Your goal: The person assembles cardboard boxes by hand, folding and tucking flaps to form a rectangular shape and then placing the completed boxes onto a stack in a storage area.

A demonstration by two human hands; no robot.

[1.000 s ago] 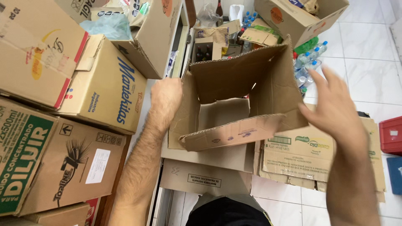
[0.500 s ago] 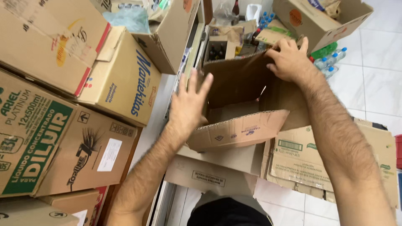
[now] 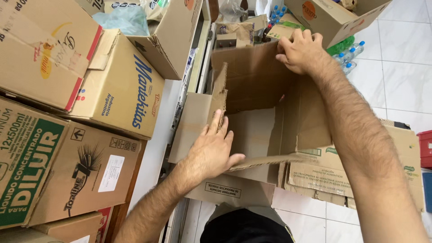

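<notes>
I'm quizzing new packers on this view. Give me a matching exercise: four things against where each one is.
Things:
1. left hand
2. right hand
3. water bottles
4. red crate

Places:
A. right edge of view
B. on the open box's far wall
C. on the box's left flap
D. on the floor beyond the box

Pairs: 1-C, 2-B, 3-D, 4-A

Open carton (image 3: 261,130) lies between stacked boxes (image 3: 108,90) left and flattened cardboard (image 3: 396,171) right.
</notes>
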